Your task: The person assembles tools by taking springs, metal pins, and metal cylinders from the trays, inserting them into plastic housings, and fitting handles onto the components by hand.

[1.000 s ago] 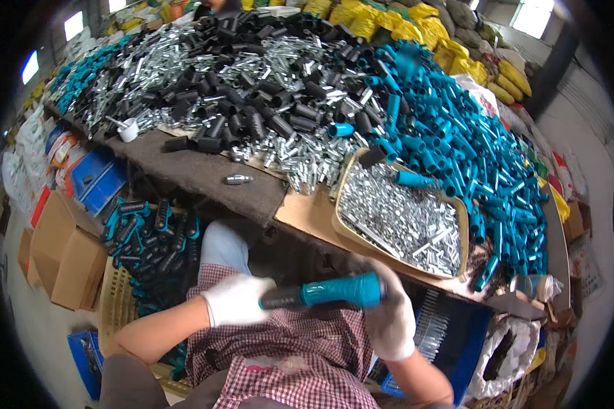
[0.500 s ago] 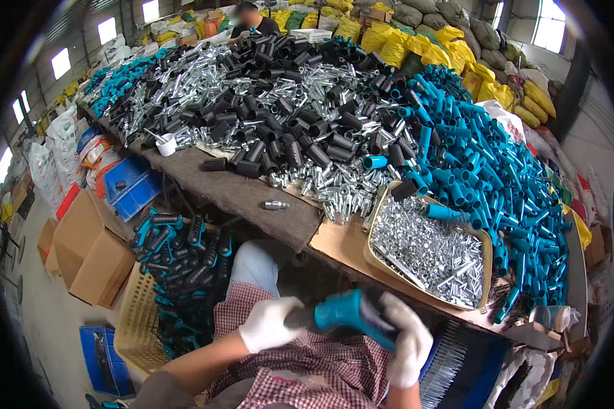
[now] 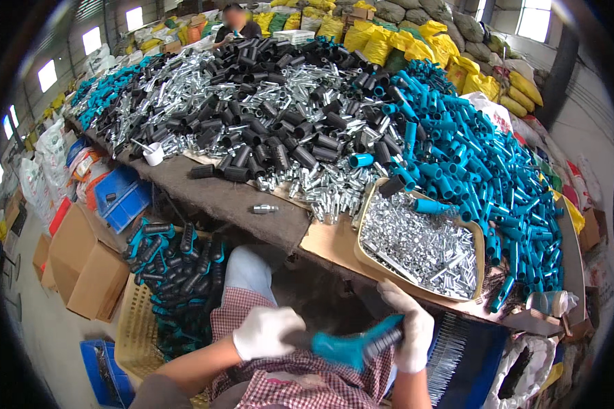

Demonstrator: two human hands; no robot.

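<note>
Over my lap is a teal-and-black tool handle (image 3: 341,347), branched, with dark ribbed grips and smeared by motion. My left hand (image 3: 267,332), in a white glove, is closed round its dark left end. At the other end my right hand (image 3: 411,330), gloved too, has its fingers stretched out and its palm against the black grip. Beyond them on the bench lies a tray (image 3: 363,253) of small shiny metal parts. One metal fitting (image 3: 265,208) lies by itself near the bench's front edge.
Black sleeves (image 3: 280,153), metal fittings and teal tubes (image 3: 450,177) are heaped on the bench (image 3: 218,198). A yellow basket (image 3: 135,334) of similar handles stands at my left, near a cardboard box (image 3: 95,262) and blue bins. Metal rods (image 3: 447,351) lie at my right. Another person (image 3: 239,26) is at the far side.
The handle has turned, its black grip now angled up toward my right palm. My right hand has opened out and shifted slightly upward. My left hand keeps its hold.
</note>
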